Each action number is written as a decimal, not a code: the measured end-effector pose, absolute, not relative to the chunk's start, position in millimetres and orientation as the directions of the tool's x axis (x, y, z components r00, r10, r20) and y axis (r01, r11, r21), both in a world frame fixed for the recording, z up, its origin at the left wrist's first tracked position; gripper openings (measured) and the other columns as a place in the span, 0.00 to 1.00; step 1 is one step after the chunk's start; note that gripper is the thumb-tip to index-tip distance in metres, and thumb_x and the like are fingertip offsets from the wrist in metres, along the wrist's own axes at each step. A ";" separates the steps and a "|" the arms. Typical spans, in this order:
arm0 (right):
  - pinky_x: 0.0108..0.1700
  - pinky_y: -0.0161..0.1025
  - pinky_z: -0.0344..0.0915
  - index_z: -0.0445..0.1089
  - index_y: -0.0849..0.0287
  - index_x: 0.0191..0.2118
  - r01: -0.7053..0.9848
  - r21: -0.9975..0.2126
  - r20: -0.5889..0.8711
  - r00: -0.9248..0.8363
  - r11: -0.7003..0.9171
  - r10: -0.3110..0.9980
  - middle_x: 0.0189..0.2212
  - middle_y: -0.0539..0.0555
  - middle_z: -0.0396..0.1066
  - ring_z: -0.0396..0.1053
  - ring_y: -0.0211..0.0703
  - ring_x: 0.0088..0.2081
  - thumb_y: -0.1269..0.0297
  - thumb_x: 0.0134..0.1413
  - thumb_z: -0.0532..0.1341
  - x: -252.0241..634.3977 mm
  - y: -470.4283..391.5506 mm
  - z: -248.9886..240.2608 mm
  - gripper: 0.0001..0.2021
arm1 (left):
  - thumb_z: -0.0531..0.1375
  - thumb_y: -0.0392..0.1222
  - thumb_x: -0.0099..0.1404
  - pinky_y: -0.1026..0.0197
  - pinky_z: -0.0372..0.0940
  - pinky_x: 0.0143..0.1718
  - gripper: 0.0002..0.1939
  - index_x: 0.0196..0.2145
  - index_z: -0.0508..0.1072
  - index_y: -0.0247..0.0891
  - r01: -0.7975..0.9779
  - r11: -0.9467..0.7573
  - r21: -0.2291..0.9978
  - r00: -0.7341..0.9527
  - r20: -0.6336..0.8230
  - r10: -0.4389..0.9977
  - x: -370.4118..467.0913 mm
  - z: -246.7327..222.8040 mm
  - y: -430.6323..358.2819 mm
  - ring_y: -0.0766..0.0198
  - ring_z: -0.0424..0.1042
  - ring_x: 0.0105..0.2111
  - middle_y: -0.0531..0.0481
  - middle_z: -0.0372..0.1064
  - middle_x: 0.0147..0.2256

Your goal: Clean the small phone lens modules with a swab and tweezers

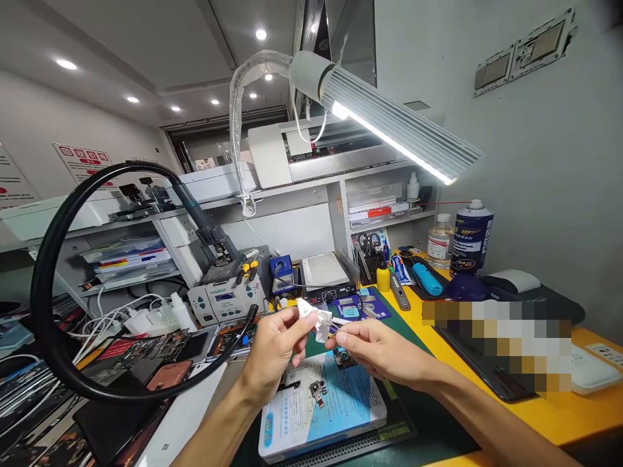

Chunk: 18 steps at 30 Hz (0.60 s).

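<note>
Above the yellow workbench (525,415), head view: both hands are raised over a blue-and-white repair pad (321,408). Left hand (272,347) is closed in a pinch, thumb and fingers gripping a crumpled white wipe (316,319) at its left edge. Right hand (377,353) is also pinched shut, fingertips meeting at the wipe's right side, seemingly on a thin white stick-like tool (341,320) that pokes out of the wipe; too small to tell exactly what it is. Wipe sits between the two hands, in the air, just above the pad.

On the pad: two small camera modules (318,389), one near its middle, another near the right hand's knuckles. Left of the pad, opened phones and boards (165,353), with a thick black hose (43,285) looping over them. Behind the hands, a soldering station (224,301) and a small hot plate (324,272). Far right, a spray can (471,239) and a clear bottle (440,241) stand side by side near the wall. A lit bar lamp (389,126) hangs overhead.
</note>
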State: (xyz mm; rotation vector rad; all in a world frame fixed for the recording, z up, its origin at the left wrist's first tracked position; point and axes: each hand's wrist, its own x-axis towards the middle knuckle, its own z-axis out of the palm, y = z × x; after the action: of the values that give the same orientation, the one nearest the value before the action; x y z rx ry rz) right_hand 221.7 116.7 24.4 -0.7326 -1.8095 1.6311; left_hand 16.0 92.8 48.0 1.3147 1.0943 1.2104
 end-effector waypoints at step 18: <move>0.19 0.32 0.38 0.72 0.60 0.41 -0.117 -0.993 0.080 -0.485 0.026 0.871 0.19 0.40 0.44 0.38 0.30 0.20 0.42 0.58 0.62 237.8 130.7 32.3 0.22 | 0.66 0.55 0.60 0.71 0.51 0.17 0.19 0.31 0.73 0.34 0.212 -0.098 0.972 -0.052 0.112 0.992 -35.8 72.2 111.8 0.75 0.54 0.18 0.57 0.60 0.21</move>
State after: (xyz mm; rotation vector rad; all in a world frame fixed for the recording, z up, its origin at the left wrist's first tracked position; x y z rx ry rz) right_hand 237.8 130.7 32.3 -0.8005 -1.5104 1.5766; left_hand -35.8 111.8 72.2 1.4147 1.3610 1.2286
